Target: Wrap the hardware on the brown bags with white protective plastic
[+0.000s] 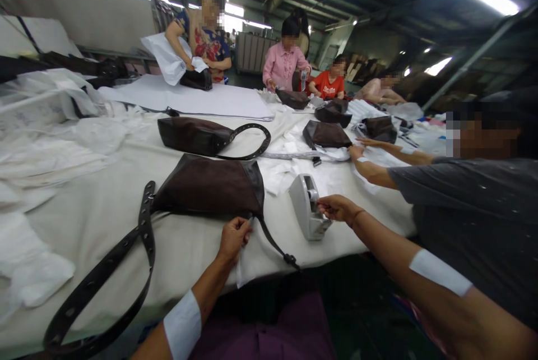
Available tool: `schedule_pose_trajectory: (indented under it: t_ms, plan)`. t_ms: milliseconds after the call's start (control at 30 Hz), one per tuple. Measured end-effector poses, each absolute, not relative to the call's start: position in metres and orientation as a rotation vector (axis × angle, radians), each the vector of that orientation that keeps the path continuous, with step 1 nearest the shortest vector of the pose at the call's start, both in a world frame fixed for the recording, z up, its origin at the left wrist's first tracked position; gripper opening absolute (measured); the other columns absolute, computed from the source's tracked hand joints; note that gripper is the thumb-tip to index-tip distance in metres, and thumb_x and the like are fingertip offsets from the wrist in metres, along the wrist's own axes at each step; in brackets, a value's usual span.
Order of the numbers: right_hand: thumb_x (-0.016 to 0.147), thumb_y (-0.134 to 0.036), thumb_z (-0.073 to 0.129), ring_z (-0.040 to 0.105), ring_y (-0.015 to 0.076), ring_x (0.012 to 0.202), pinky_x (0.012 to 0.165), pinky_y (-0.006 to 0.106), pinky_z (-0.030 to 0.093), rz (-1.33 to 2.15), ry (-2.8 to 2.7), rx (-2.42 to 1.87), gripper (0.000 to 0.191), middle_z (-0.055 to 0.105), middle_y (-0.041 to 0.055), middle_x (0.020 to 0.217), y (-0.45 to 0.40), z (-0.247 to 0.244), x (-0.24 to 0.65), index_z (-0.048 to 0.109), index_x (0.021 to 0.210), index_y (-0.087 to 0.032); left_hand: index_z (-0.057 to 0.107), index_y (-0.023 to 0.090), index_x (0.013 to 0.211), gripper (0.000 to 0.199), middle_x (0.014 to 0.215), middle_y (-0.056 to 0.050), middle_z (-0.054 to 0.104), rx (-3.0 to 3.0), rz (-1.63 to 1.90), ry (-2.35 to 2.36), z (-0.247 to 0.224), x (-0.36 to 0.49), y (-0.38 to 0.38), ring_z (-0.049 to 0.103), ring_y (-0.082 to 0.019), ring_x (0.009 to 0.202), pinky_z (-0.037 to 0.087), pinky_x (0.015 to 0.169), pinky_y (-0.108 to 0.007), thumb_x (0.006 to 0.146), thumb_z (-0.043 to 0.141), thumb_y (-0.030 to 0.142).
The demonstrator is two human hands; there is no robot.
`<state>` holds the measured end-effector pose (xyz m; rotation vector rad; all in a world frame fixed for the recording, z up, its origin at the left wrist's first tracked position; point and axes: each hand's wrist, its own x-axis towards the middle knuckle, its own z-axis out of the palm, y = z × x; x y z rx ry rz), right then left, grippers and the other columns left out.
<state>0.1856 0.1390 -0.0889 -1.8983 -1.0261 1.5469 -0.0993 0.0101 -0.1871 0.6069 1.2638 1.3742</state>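
Note:
A dark brown handbag [205, 185] with black ends lies on the cloth-covered table in front of me. Its black eyeleted strap [103, 270] loops toward the lower left, and a thinner black strap [271, 239] hangs from its right side. My left hand [233, 238] is closed in a pinch at the bag's lower right corner, on a thin white strip [240, 270] that hangs below the fingers. To the right stands a grey tape dispenser [303, 208]. My right hand [338, 208] has its fingertips pinched together at the dispenser's roll; anything between them is too small to make out.
Behind lies another brown handbag [195, 134] with its strap. A co-worker in a dark shirt [471, 197] reaches in from the right toward a further bag [327, 134]. White wrapping sheets [37, 147] pile up at left. Several people work at the far side.

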Motion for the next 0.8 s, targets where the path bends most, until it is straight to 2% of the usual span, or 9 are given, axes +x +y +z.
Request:
schedule_pose_trajectory:
  t_ms: [267,367,467,633,800]
  plan:
    - [0.083,-0.01,0.05,0.04,0.0054,0.035,0.034,0.013,0.032,1.647,-0.896,-1.908,0.02,0.046,-0.0031,0.042,0.141,-0.076,0.188,0.051,0.064,-0.015,0.054,0.015,0.067,0.033,0.055,0.002,0.055,0.637,1.364,1.292,-0.187,-0.099,0.01,0.04,-0.005,0.038,0.022,0.035,-0.017,0.061,0.071,0.042]
    - [0.083,-0.011,0.05,0.035,0.0039,0.033,0.032,0.011,0.027,1.643,-0.884,-1.858,0.02,0.041,-0.0055,0.04,0.147,-0.065,0.189,0.05,0.063,-0.016,0.053,0.015,0.068,0.032,0.058,0.001,0.057,0.628,1.365,1.292,-0.187,-0.099,0.011,0.04,-0.005,0.039,0.023,0.035,-0.017,0.061,0.071,0.041]
    - [0.08,-0.011,0.052,0.035,0.0041,0.034,0.031,0.012,0.025,1.638,-0.9,-1.824,0.016,0.042,-0.0044,0.04,0.143,-0.058,0.192,0.052,0.064,-0.015,0.053,0.015,0.069,0.032,0.057,0.001,0.057,0.618,1.364,1.307,-0.188,-0.099,0.011,0.04,-0.005,0.039,0.022,0.035,-0.017,0.061,0.071,0.041]
    - [0.076,-0.013,0.055,0.039,0.0045,0.037,0.034,0.013,0.028,1.616,-0.906,-1.8,0.009,0.046,-0.0031,0.045,0.099,-0.068,0.202,0.054,0.067,-0.015,0.054,0.015,0.068,0.032,0.057,0.001,0.057,0.618,1.352,1.309,-0.191,-0.099,0.011,0.039,-0.004,0.038,0.022,0.035,-0.017,0.062,0.071,0.042]
    - [0.072,-0.019,0.06,0.038,0.0032,0.036,0.034,0.014,0.025,1.51,-0.866,-1.741,0.008,0.046,-0.0052,0.047,0.057,-0.088,0.207,0.053,0.069,-0.016,0.054,0.015,0.069,0.032,0.058,0.001,0.057,0.602,1.346,1.317,-0.188,-0.099,0.011,0.04,-0.005,0.04,0.022,0.036,-0.017,0.062,0.072,0.041]
